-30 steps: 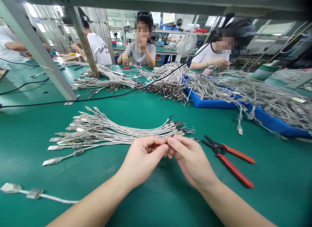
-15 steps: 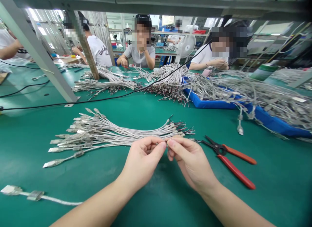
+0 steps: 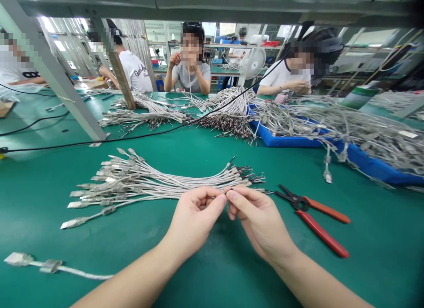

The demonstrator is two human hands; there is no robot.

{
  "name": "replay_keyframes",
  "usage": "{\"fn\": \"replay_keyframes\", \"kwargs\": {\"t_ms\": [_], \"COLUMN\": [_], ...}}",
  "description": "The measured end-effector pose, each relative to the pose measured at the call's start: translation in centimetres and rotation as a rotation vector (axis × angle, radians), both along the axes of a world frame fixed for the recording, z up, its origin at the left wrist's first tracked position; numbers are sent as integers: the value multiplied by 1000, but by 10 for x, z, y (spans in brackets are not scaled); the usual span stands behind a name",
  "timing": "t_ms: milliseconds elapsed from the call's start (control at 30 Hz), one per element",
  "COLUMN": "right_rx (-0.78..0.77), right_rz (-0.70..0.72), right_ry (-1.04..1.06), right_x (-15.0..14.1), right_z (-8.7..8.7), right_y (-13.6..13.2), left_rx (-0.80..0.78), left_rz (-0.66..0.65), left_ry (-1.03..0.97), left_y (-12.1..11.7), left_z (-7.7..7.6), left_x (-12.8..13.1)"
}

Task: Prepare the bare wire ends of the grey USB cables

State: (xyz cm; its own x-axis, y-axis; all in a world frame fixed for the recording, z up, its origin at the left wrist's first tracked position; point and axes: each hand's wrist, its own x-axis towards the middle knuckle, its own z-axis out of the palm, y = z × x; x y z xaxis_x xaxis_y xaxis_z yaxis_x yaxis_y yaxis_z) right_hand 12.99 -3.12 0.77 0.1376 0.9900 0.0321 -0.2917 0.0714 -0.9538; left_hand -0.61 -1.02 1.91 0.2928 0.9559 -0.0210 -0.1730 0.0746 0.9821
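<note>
My left hand (image 3: 195,217) and my right hand (image 3: 261,217) meet fingertip to fingertip, each closed in a pinch. Between them is the thin wire end of a USB cable, mostly covered by the fingers. A white USB cable (image 3: 82,273) with a clear plug runs in from the lower left and vanishes under my left forearm. Just beyond the hands lies a bundle of white USB cables (image 3: 185,181), plugs to the left and stripped dark wire ends to the right. Wire strippers (image 3: 301,203) with red-orange handles rest to the right of my right hand, jaws apart.
Blue trays (image 3: 291,141) heaped with cables stand at the back right. More cable piles (image 3: 228,107) lie farther back. A black cord (image 3: 139,136) crosses the green table behind the bundle, near a metal post (image 3: 76,96). Several co-workers sit across the table.
My hands stay pinched together in nearly the same place. The view has shifted very slightly. Across the table, a co-worker in grey has raised a hand holding something red.
</note>
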Motion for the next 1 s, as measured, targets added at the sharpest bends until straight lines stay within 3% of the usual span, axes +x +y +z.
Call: {"fn": "replay_keyframes", "kwargs": {"t_ms": [333,567,767,1000], "right_rx": [49,-20,-100,-107], "right_rz": [-59,-69,11,72], "right_ry": [-26,16,120,78], "right_x": [3,4,4,5], "right_z": [-4,-2,1,0], "right_y": [-1,2,3,5], "left_rx": [-92,-97,-147,-155], "left_rz": [-55,-85,-166,-161], "left_ry": [84,38,73,66], "left_y": [-2,-3,-1,-1], "left_z": [4,7,3,3], "left_x": [1,2,1,1]}}
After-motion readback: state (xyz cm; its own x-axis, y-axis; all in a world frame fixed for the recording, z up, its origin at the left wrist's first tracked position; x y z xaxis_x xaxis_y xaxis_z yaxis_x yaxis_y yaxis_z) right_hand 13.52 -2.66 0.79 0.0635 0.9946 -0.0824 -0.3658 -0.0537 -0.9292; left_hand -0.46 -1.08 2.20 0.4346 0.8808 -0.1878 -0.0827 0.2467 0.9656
